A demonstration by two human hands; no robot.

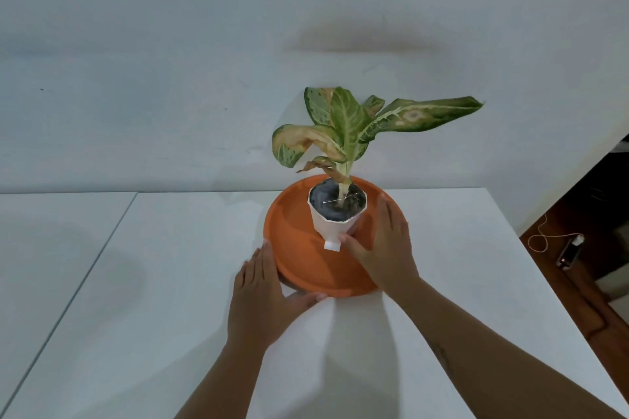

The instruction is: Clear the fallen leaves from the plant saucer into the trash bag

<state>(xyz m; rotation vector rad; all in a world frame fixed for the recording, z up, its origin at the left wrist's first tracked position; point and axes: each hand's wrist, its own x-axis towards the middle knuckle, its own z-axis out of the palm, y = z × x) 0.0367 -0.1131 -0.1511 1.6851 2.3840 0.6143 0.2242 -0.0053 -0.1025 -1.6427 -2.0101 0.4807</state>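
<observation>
An orange plant saucer [296, 248] sits on the white table [163, 299] near the wall. In it stands a white pot [335, 226] holding a plant [347, 122] with green, partly browned leaves. My left hand [262, 296] lies palm down against the saucer's near-left rim, thumb along the front edge. My right hand [388, 248] covers the saucer's right side, with its fingers reaching the far rim and its thumb by the pot's base. The visible part of the saucer holds no loose leaves. No trash bag is in view.
A white wall [170, 78] rises right behind the table. A seam [102, 248] splits the tabletop on the left. The table's right edge drops to a dark floor, where a thin cable and a small device [568, 253] lie.
</observation>
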